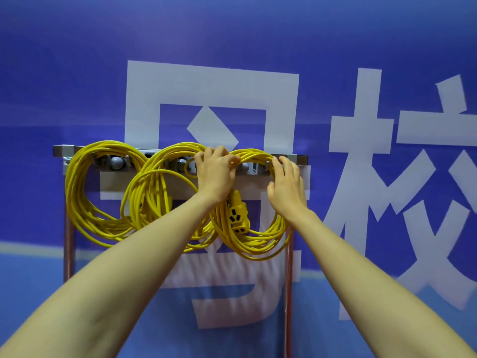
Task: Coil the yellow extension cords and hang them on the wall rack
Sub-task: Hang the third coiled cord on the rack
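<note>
Three yellow cords hang coiled along the wall rack, long axes roughly vertical | left coil, middle coil, right coil side by side | socket block points down | left hand curls over right coil's top | right hand fingers straight, apparently resting on that coil.

Single head cam, wide-angle, facing straight at the blue wall from arm's reach. Wall rack spans mid-frame, slightly left of centre. Left forearm and right forearm enter from the near bottom corners.
</note>
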Demonstrator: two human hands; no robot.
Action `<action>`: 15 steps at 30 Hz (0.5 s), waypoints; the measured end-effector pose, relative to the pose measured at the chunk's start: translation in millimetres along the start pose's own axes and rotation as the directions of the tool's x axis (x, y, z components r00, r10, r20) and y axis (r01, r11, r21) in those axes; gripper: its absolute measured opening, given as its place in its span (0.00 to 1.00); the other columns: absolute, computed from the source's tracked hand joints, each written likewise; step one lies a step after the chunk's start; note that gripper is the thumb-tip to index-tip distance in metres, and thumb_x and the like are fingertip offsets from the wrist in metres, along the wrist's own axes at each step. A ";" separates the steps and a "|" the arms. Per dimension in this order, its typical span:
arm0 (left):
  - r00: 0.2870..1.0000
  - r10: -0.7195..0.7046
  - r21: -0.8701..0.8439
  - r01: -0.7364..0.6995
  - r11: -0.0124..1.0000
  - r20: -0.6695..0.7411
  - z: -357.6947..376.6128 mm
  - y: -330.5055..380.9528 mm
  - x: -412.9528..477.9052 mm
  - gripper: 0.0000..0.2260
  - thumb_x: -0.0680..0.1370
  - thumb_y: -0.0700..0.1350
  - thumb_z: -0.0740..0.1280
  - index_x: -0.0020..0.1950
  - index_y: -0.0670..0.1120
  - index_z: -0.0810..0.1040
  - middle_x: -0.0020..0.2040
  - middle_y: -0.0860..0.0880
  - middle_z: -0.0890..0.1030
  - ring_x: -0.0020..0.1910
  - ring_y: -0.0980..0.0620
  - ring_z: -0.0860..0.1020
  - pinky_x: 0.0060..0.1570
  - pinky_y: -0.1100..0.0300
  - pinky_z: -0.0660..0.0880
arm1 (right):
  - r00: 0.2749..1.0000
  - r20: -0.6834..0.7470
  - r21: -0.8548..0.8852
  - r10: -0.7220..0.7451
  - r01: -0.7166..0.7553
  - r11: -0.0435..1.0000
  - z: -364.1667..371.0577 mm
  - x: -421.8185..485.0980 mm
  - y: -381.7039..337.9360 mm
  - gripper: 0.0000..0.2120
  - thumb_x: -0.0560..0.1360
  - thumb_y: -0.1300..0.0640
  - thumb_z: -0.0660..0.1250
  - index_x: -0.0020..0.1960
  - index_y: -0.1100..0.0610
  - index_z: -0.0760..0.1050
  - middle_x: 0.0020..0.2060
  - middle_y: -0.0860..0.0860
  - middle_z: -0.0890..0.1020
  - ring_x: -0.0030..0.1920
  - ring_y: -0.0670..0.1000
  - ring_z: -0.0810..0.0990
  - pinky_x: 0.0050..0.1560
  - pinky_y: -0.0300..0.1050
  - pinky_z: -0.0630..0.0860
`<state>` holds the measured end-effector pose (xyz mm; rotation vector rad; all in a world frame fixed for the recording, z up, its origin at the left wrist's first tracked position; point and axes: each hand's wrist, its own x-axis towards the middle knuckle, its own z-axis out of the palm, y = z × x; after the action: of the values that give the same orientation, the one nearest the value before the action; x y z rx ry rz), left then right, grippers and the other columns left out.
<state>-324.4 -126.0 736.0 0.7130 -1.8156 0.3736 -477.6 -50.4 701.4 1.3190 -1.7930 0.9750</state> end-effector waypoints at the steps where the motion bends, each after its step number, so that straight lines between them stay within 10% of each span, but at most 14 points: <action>1: 1.000 -0.029 -0.028 0.029 0.999 0.004 0.2 -0.2 1.6 0.11 0.80 0.48 0.63 0.60 0.51 0.81 0.56 0.49 0.77 0.59 0.47 0.70 0.59 0.53 0.57 | 1.000 0.008 -0.007 -0.003 0.003 1.000 0.5 0.5 -0.1 0.28 0.79 0.60 0.58 0.76 0.57 0.54 0.75 0.55 0.59 0.75 0.55 0.55 0.71 0.51 0.62; 15: 0.994 -0.095 -0.134 0.102 0.986 0.055 1.4 1.6 15.4 0.07 0.79 0.43 0.64 0.56 0.46 0.77 0.54 0.45 0.78 0.57 0.46 0.73 0.58 0.53 0.59 | 0.999 -0.051 0.115 0.010 -0.004 0.993 5.0 10.5 -4.2 0.25 0.78 0.61 0.60 0.73 0.59 0.59 0.72 0.55 0.65 0.72 0.55 0.62 0.69 0.51 0.63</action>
<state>-329.9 -130.0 749.9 0.7186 -1.8245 0.1661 -476.5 -60.2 708.8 1.3453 -1.7258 1.1211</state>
